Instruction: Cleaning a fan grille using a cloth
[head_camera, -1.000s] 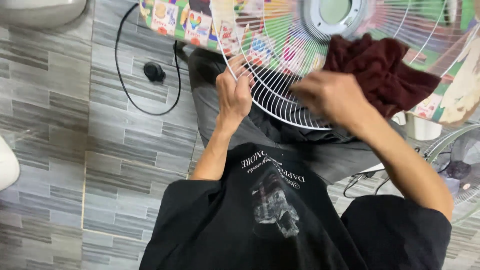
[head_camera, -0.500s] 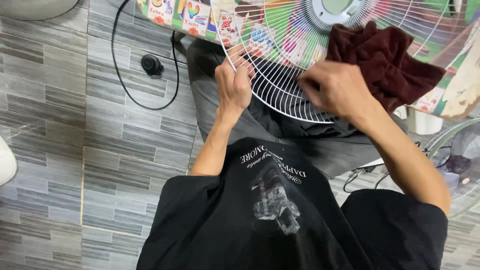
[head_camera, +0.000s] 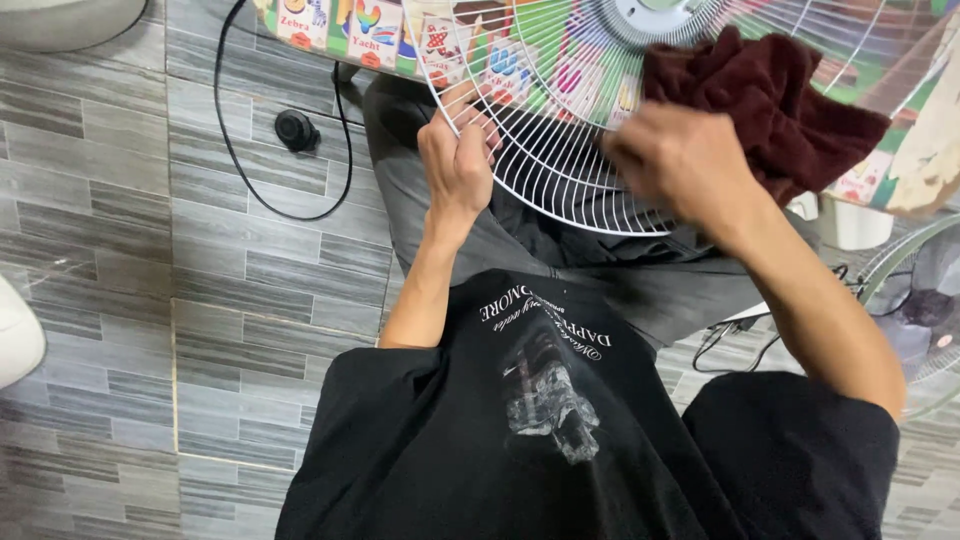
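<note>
Fan grille (head_camera: 560, 150) gripped left hand (head_camera: 455, 165); cloth (head_camera: 770, 100) under right hand (head_camera: 680, 165).

Floor (head_camera: 200, 250): grey wood-look tiles in staggered rows, pale grout lines. Black cable (head_camera: 262, 205) loops across it upper left, with a round black plug (head_camera: 297, 130) lying inside the loop. Colourful picture mat (head_camera: 340, 25) along the top edge. More dark cables (head_camera: 735, 345) on the tiles at right, beside a second fan's cage (head_camera: 915, 320). White rounded object (head_camera: 18, 335) at left edge, kind unclear.
</note>
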